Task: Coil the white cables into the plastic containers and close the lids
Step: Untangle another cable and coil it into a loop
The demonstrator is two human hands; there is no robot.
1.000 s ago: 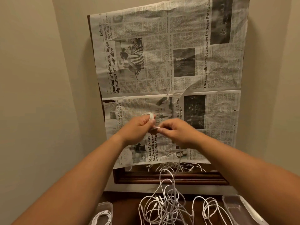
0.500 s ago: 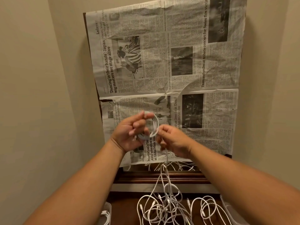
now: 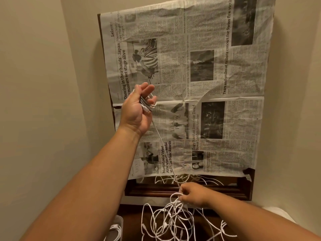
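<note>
White cable (image 3: 162,141): now drawn taut btwn the two hands, which were together at chest height 0.5 s ago and are now well apart. Left hand (image 3: 137,110) raised in front of the newspaper (image 3: 199,75), a few finished loops held round its fingers, thumb and fingertips loosely closed on the coil (image 3: 147,103). Right hand (image 3: 194,195) dropped to the cable pile (image 3: 173,221) on the dark wood top, pinched shut on the same strand where it leaves the tangle. Judged: slack being freed for next wrap; coil only partly wound. Container (image 3: 116,230) at lower left w/ a coiled cable already inside; lid state can't be told.
</note>
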